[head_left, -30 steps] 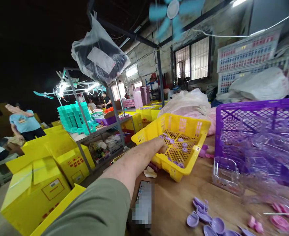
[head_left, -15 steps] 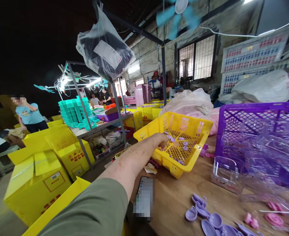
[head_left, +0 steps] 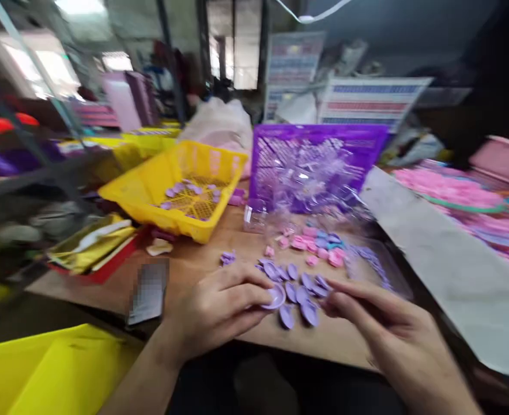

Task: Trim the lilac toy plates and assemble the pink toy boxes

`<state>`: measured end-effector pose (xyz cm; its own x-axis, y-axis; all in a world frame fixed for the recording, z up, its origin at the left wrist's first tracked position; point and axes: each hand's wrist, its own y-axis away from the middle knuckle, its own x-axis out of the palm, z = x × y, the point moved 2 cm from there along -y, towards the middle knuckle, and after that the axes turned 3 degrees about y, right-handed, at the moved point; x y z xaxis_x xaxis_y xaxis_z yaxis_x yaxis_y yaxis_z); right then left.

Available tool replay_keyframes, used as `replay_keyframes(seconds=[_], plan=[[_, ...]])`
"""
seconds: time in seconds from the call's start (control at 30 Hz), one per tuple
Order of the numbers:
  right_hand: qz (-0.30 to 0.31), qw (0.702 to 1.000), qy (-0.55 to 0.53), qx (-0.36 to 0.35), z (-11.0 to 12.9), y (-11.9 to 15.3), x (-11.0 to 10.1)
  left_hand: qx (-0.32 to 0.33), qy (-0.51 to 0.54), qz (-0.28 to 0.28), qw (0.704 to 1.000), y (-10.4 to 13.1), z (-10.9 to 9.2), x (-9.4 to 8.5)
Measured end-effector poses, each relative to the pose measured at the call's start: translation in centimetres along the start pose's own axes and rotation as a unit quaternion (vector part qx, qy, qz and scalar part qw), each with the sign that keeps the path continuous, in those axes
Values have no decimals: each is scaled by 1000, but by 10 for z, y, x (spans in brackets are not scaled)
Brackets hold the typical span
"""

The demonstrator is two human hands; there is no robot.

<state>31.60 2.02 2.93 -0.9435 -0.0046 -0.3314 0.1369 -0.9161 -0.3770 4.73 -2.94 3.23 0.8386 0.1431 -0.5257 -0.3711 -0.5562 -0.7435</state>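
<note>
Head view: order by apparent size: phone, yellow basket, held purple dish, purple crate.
1. Yellow basket and purple crate: too alike to rank.
2. Phone.
3. Purple dish in the left hand.

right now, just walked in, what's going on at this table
A person sits or stands at a wooden table, sorting or handling small plastic parts. The left hand holds a purple dish-like piece. The right hand is at the edge of the loose purple pieces; whether it grips one is unclear. Pink pieces lie beyond, and a yellow basket farther back holds more purple parts.
</note>
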Motion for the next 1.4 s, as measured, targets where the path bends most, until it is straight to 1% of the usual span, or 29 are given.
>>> replay_keyframes(seconds=[0.03,0.1,0.17,0.23,0.33,0.4,0.53,0.63,0.7,0.8,0.87,0.97,1.07,1.17,1.23,1.3,1.4], plan=[[2,999,-25,19,2,9,3,-4,14,5,1000,7,-2,5],[-4,995,-99,32,8,20,18,-3,40,20,999,13,-5,12],[-16,986,-162,22,16,26,33,-2,59,30,998,13,-9,16],[-5,977,-211,22,22,32,41,-19,83,24,996,11,-11,19],[2,966,-253,57,23,38,42,-56,141,-11,988,8,-13,24],[0,958,-273,82,20,42,41,-50,173,-20,983,8,-14,28],[-9,936,-334,108,14,45,48,4,165,14,986,10,-17,33],[-29,920,-368,134,7,45,51,5,167,47,985,15,-16,33],[-43,916,-370,149,3,46,50,-7,174,64,983,17,-16,31],[-44,924,-348,155,-2,50,46,-26,167,77,983,17,-18,27],[-38,928,-334,161,-2,53,45,-37,145,74,986,15,-21,25],[-32,932,-317,172,-1,57,45,-65,121,50,989,15,-23,22],[-29,938,-300,172,5,59,44,-63,129,59,988,16,-23,20],[-10,949,-272,159,13,58,41,-30,104,83,991,16,-24,16],[2,956,-255,145,19,57,40,-31,95,86,991,16,-24,14],[12,960,-246,129,23,56,40,-45,102,79,991,16,-25,15],[22,970,-223,97,26,55,41,-63,115,53,990,17,-25,17]])
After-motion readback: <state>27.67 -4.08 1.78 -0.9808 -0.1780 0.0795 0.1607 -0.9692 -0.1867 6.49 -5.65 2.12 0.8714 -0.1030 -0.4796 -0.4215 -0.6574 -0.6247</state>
